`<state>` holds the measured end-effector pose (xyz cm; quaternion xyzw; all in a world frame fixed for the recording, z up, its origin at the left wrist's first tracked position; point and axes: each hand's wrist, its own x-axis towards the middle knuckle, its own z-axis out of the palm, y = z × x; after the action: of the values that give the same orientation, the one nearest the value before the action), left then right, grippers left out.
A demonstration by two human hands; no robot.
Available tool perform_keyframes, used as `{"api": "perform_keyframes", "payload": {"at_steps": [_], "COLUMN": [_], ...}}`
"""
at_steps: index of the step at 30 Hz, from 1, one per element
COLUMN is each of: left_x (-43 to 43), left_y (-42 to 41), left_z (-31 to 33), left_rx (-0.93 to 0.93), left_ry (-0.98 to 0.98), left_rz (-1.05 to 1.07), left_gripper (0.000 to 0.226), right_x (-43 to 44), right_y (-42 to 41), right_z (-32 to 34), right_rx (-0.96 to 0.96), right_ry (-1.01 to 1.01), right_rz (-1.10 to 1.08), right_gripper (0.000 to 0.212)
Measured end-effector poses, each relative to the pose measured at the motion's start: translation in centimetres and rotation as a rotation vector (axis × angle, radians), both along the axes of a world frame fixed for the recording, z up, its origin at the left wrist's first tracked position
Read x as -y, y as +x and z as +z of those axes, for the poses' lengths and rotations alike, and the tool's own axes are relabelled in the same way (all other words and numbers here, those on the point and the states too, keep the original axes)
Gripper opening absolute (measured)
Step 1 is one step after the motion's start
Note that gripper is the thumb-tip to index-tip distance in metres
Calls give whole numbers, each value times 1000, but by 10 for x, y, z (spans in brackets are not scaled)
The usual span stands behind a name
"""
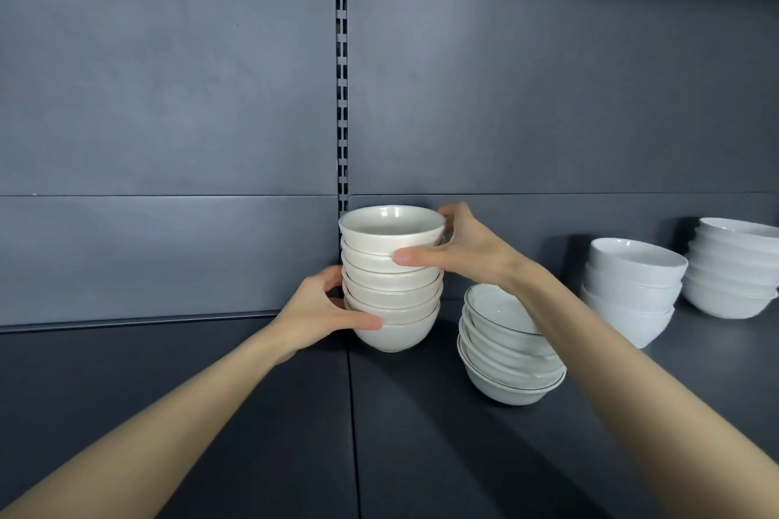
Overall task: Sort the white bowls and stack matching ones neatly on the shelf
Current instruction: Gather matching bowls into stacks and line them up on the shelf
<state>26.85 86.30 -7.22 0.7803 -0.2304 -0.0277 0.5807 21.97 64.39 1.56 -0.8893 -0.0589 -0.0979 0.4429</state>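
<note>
A tall stack of several cream bowls stands on the dark shelf, close to the back panel. My left hand grips the lowest bowls from the left, thumb across the front. My right hand grips the upper bowls from the right, thumb on the front and fingers behind the top rim. To the right stands a leaning stack of dark-rimmed white bowls, partly hidden by my right forearm.
Two more stacks of plain white bowls stand further right: one near the back and one at the frame's edge. A slotted upright runs up the back panel behind the cream stack.
</note>
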Motion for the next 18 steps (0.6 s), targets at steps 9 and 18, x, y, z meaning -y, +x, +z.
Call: {"api": "perform_keyframes", "payload": {"at_steps": [9,18], "left_x": [-2,-2], "left_y": [3,4], "left_z": [-2,1], "left_rx": [-20,-21], "left_ry": [-48,-70], "left_rz": [-45,-62], "left_gripper": [63,63], "right_x": [-2,-3], "right_y": [0,-6], "right_z": [-1,-2], "right_rx": [46,104], "right_ry": [-9,31], "right_rz": [11,34], "right_gripper": [62,36]}}
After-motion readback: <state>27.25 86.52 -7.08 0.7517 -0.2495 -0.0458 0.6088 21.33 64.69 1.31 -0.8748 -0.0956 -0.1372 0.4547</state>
